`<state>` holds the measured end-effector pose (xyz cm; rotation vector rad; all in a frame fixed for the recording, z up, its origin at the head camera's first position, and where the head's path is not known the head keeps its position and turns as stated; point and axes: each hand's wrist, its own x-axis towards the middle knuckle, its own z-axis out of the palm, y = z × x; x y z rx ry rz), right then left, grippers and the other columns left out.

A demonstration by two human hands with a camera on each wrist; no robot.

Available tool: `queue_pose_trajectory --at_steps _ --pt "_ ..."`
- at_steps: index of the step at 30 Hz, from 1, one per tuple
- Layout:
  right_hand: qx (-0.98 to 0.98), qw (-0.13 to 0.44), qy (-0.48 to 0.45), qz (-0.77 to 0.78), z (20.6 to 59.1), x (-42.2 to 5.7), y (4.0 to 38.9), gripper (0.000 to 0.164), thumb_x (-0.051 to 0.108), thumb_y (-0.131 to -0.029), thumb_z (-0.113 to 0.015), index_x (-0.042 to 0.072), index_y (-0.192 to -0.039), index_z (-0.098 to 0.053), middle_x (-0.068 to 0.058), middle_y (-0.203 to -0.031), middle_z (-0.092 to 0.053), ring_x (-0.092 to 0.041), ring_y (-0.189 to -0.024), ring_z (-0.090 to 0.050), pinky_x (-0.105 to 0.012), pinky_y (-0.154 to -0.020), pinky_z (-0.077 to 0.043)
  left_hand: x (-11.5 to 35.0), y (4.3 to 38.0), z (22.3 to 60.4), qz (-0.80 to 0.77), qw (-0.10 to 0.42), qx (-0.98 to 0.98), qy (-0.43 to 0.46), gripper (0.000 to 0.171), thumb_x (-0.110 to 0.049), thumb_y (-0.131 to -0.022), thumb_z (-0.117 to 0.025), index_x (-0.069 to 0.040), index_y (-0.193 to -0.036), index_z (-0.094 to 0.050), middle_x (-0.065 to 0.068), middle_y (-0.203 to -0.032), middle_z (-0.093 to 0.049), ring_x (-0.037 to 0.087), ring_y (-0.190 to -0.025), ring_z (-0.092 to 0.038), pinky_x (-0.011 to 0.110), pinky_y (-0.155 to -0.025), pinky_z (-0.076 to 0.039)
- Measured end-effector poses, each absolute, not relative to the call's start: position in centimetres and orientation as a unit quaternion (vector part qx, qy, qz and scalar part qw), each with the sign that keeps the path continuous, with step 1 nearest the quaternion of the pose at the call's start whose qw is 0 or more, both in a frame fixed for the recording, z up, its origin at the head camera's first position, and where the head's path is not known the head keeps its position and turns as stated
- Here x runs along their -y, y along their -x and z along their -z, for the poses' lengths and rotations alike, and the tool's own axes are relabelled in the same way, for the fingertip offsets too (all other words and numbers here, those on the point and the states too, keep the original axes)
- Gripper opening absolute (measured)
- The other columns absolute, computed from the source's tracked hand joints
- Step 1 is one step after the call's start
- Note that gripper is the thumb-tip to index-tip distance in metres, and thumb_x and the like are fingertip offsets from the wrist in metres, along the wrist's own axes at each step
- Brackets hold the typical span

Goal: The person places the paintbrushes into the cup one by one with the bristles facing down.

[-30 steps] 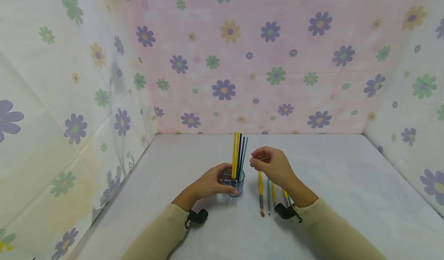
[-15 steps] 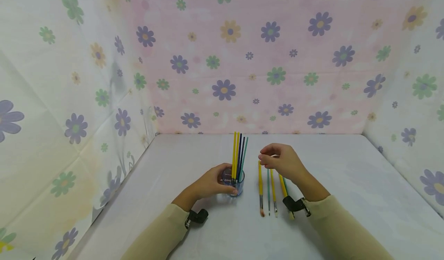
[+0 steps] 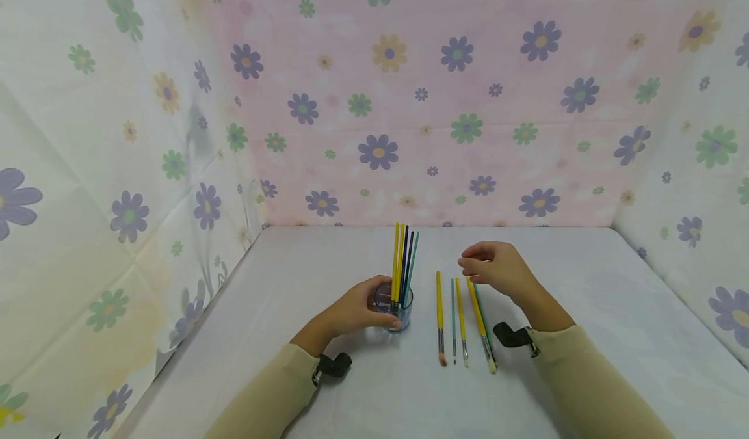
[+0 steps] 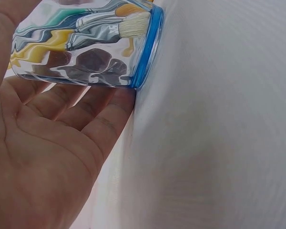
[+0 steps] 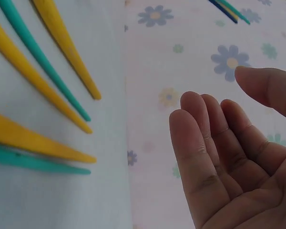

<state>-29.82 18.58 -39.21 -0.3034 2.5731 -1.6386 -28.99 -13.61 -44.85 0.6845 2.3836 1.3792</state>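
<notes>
Left to right. The left hand (image 3: 355, 310) is unchanged: thumb and fingers wrap the glass (image 3: 404, 320), which stands upright on the table (image 3: 304, 263). The glass contents are likewise unchanged. The right hand (image 3: 504, 274) has shifted right, away from the glass, uncovering the upper ends of the loose brushes. It hangs over the far end of the rightmost pair, with thumb and fingers apart, fingers slightly bent, and nothing held. Judgement: no brush is in transit, and the row on the table remains to be handled.

Appearance, left to right. The glass is clear, with a blue band at its base. The brushes in the glass (image 3: 400, 263) stand handle-up: two yellow, two dark blue, one teal. Pale bristles and a silver ferrule show through the wall in the left wrist view.

Right of the glass lie, bristles toward the person: a yellow brush (image 3: 440, 309) with a brownish tip; a thin teal brush (image 3: 453, 315); a slim yellow brush (image 3: 461, 315); a broad yellow brush (image 3: 478, 313) with pale bristles; and, close alongside it, a green brush (image 3: 483, 313) whose tip is partly obscured.
</notes>
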Motion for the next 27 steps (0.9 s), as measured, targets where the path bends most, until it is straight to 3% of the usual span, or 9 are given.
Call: queue_pose_trajectory --at_steps 8,16,27 --pt "-0.851 0.065 0.055 0.517 40.0 -20.3 30.4 0.046 0.039 -0.086 -0.069 0.005 -0.115 -0.060 -0.016 -0.116 -0.065 -0.030 -0.100 -0.066 -0.034 -0.078 -0.057 13.6 28.9 44.7 -0.477 0.150 -0.834 -0.232 0.071 -0.038 -0.070 -0.084 -0.036 -0.131 -0.047 -0.009 -0.122 -0.060 0.010 -0.109 -0.058 0.038 -0.097 -0.048" --pt "-0.863 0.100 -0.016 0.495 40.6 -21.0 30.6 0.053 0.040 -0.083 -0.072 0.002 -0.117 -0.058 -0.014 -0.113 -0.064 -0.026 -0.092 -0.067 -0.032 -0.076 -0.057 13.5 28.9 44.6 -0.473 0.148 -0.838 -0.229 0.072 -0.037 -0.071 -0.084 -0.034 -0.132 -0.047 -0.011 -0.122 -0.061 0.009 -0.109 -0.058 0.038 -0.097 -0.048" --pt "-0.884 0.137 -0.069 0.441 42.6 -21.4 31.7 0.038 0.029 -0.076 -0.080 0.004 -0.102 -0.066 -0.010 -0.091 -0.066 -0.019 -0.075 -0.063 -0.030 -0.065 -0.056 13.5 28.9 44.7 -0.477 0.150 -0.835 -0.229 0.071 -0.037 -0.071 -0.084 -0.035 -0.131 -0.047 -0.012 -0.120 -0.061 0.010 -0.108 -0.058 0.038 -0.097 -0.048"
